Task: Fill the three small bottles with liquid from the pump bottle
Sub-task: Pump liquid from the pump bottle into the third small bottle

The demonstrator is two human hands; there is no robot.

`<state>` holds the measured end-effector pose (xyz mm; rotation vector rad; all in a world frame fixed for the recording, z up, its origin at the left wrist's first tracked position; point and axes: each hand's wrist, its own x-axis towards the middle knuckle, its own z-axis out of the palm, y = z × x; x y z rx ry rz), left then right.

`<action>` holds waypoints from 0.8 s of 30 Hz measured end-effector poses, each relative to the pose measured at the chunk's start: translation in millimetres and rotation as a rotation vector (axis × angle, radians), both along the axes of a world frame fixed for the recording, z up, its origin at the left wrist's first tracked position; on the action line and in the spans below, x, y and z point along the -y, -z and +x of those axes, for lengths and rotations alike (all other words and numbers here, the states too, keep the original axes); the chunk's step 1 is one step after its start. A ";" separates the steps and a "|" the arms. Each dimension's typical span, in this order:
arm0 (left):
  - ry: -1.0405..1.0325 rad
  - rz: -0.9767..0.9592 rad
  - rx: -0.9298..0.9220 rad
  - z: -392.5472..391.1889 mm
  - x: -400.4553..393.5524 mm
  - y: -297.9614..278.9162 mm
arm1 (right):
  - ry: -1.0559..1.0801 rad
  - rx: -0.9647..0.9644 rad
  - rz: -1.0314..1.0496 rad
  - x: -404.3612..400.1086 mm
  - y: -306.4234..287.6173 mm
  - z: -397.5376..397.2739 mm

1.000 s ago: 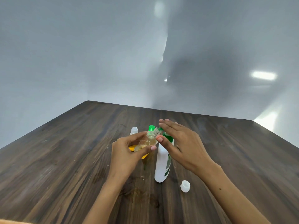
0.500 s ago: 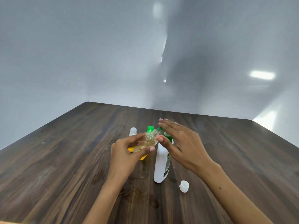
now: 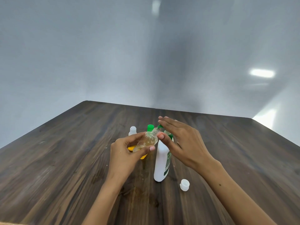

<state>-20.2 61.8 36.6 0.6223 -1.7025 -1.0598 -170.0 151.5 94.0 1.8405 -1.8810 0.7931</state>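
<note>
Two bare hands work over a dark wooden tabletop (image 3: 65, 159). At its middle stands a white pump bottle (image 3: 161, 161) with a green pump head. The right hand (image 3: 181, 140) lies flat on that head, fingers straight and together, pressing rather than gripping. The left hand (image 3: 128, 150) pinches a small clear bottle (image 3: 146, 141), tilted, its open neck held at the green spout; amber liquid shows inside, partly full. Behind sit a small white-capped bottle (image 3: 132, 130) and a green-capped one (image 3: 150, 127). A loose white cap (image 3: 184, 185) lies near the pump bottle's base. Filling seems under way; next likely calls for steady pumps, keeping neck and spout aligned.
</note>
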 end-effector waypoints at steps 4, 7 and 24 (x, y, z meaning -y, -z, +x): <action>0.003 -0.003 -0.008 -0.9 -1.1 0.4 | -0.017 -0.016 -0.022 0.9 6.3 0.9; -0.007 0.001 -0.017 -1.7 -0.8 0.1 | -0.025 0.011 -0.024 -0.7 2.4 -3.2; -0.001 0.009 -0.043 0.6 0.8 -2.3 | 0.003 -0.036 -0.026 1.7 0.8 -1.2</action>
